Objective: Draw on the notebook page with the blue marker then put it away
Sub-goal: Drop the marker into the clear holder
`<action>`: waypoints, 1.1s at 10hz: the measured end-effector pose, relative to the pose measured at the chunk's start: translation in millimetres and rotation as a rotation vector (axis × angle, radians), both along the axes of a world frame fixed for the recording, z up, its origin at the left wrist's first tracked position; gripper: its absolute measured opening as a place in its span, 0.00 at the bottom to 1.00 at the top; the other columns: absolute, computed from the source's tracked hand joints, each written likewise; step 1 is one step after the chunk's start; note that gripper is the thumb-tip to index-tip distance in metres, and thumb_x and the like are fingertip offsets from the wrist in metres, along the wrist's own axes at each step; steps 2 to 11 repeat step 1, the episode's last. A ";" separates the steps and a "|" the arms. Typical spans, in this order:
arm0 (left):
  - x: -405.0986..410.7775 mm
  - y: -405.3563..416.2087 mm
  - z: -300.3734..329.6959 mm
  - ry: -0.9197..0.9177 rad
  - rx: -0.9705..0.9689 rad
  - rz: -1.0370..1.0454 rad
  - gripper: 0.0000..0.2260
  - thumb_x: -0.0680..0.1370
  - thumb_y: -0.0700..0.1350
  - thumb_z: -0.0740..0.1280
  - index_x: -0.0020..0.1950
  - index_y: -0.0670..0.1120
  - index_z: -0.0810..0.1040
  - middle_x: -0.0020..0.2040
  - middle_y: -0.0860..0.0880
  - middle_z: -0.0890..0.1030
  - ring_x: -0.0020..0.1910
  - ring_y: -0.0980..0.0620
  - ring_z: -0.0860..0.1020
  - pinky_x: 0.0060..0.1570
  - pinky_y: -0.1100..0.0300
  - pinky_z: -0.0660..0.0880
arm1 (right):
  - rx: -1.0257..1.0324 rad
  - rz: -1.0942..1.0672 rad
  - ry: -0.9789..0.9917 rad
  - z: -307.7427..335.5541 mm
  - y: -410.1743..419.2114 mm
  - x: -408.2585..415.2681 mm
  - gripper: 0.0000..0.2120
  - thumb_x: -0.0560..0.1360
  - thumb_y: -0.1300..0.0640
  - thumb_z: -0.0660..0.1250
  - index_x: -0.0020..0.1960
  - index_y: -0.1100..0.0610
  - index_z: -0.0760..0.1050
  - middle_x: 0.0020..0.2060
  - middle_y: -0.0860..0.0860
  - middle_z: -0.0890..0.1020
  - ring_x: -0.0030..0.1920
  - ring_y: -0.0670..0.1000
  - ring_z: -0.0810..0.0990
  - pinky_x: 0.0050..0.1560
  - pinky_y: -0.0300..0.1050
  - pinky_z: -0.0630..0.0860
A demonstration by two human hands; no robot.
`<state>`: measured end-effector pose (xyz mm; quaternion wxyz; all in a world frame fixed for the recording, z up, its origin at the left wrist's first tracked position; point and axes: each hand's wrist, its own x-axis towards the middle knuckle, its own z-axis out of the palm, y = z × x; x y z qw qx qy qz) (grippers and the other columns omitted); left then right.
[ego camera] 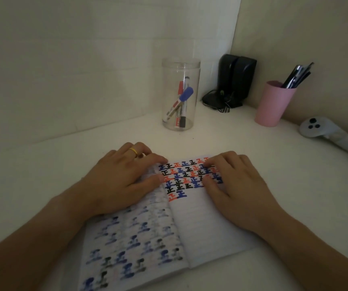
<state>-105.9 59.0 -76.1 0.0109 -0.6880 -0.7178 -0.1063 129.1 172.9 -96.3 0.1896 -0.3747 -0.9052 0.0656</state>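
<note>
An open notebook [200,223] lies on the white desk in front of me, its right page lined and marked at the top with rows of blue, red and black characters. My left hand [125,179], with a gold ring, rests flat on the left page. My right hand [236,185] rests flat on the right page, fingers over the drawn rows. Neither hand holds anything. The blue marker [184,96] stands tilted inside a clear plastic jar [180,66] behind the notebook, together with a red and a black marker.
A pink cup [273,106] of pens stands at the back right. Black speakers [237,78] with cables sit in the corner. A white controller [324,131] lies at the right edge. Walls close off the desk [43,175] at the back and right.
</note>
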 end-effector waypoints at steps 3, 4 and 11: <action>0.5 -2.4 2.0 -0.013 -0.001 -0.001 0.29 0.76 0.70 0.44 0.73 0.65 0.66 0.67 0.56 0.73 0.63 0.57 0.70 0.62 0.53 0.70 | -0.025 -0.027 0.054 4.8 1.4 -1.2 0.16 0.80 0.46 0.62 0.65 0.49 0.76 0.63 0.49 0.77 0.62 0.51 0.72 0.63 0.49 0.72; 0.5 -2.4 2.0 -0.013 -0.001 -0.001 0.29 0.76 0.70 0.44 0.73 0.65 0.66 0.67 0.56 0.73 0.63 0.57 0.70 0.62 0.53 0.70 | -0.025 -0.027 0.054 4.8 1.4 -1.2 0.16 0.80 0.46 0.62 0.65 0.49 0.76 0.63 0.49 0.77 0.62 0.51 0.72 0.63 0.49 0.72; 0.5 -2.4 2.0 -0.013 -0.001 -0.001 0.29 0.76 0.70 0.44 0.73 0.65 0.66 0.67 0.56 0.73 0.63 0.57 0.70 0.62 0.53 0.70 | -0.025 -0.027 0.054 4.8 1.4 -1.2 0.16 0.80 0.46 0.62 0.65 0.49 0.76 0.63 0.49 0.77 0.62 0.51 0.72 0.63 0.49 0.72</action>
